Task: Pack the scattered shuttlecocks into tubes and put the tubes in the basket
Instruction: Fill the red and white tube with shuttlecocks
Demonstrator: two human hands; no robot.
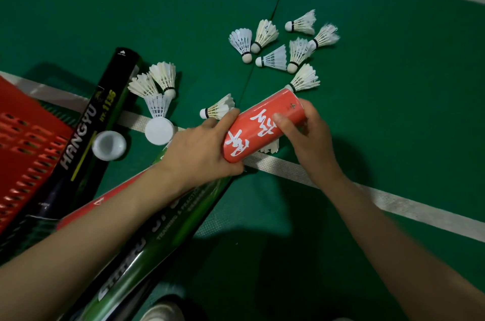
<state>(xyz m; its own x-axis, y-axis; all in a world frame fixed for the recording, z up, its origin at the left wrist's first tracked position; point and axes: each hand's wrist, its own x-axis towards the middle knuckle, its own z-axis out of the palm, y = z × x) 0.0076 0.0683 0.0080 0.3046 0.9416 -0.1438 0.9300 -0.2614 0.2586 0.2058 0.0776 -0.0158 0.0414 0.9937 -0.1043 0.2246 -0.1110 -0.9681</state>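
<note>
**A:** What could have gone wrong there?

**B:** Starting left, the red basket [23, 142] was cut off by the frame. Two loose caps [109, 145] lay beside the black tube [99, 116], easy to knock away. The left hand [199, 147] and right hand [307, 134] both gripped the red tube [262, 126] just above the floor. Pressing it down might have crushed the feathers [270, 149] beneath.

**A:** Anything hidden?

**B:** The tube's ends and its contents. The scattered shuttlecocks [273, 58] lay unpacked beyond.
</note>
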